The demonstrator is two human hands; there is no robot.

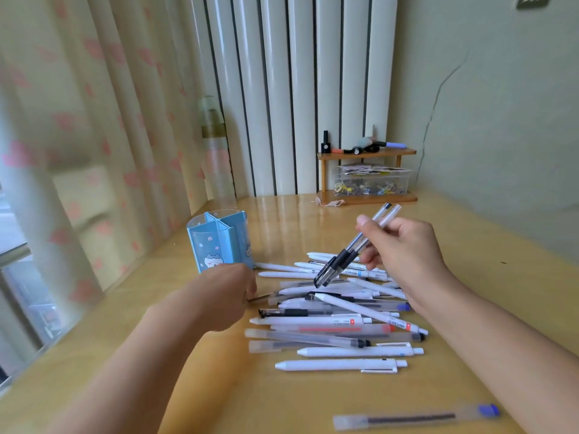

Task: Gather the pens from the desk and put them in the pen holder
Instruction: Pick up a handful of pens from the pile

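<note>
Gathering step, early — the pile of pens [338, 321] lies on the wooden desk [470, 277], and the blue pen holder [219, 242], just left of the pile, looks empty. Right hand [404, 245] is raised over the pile, fingers curled round a clear black-grip pen [341, 260] and a white pen [391, 214]. Left hand [228, 289] is at the pile's left edge, apparently pinching a pen tip — blurred, cannot tell for sure. Next: probably carry the held pens left, tips down into a compartment. One blue-capped pen [416, 418] lies well apart near the front edge.

Head-worn view, angled forward and down, desk [282, 214] close
</note>
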